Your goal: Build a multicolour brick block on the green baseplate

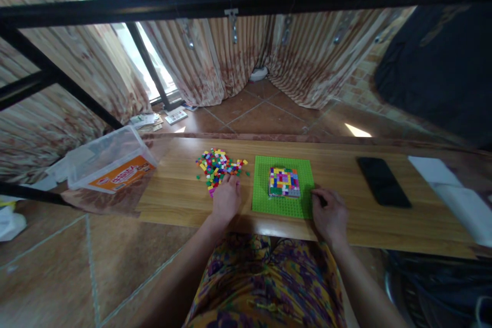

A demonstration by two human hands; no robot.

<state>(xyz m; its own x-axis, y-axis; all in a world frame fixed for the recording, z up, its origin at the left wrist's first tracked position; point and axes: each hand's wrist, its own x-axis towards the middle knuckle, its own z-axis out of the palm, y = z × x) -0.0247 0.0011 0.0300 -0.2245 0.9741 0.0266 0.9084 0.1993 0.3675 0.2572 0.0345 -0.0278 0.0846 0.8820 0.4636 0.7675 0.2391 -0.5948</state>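
A loose heap of small multicoloured toy bricks [217, 164] lies on the wooden board. At its near edge is my left hand [227, 197], fingers bent together among the bricks; whatever is in them is hidden. Right of the heap lies a green studded baseplate [263, 205]. On it stands a squarish block built of many-coloured bricks [284, 182], with a patterned top. My right hand [330, 212] rests at the baseplate's right edge, fingers curled and closed. I cannot make out whether a brick is between its fingertips.
A clear plastic box with an orange label [123, 174] stands at the left end. A black phone [383, 182] and white paper [453, 195] lie to the right. A black metal bar [246, 2] crosses above, before striped curtains [207, 61].
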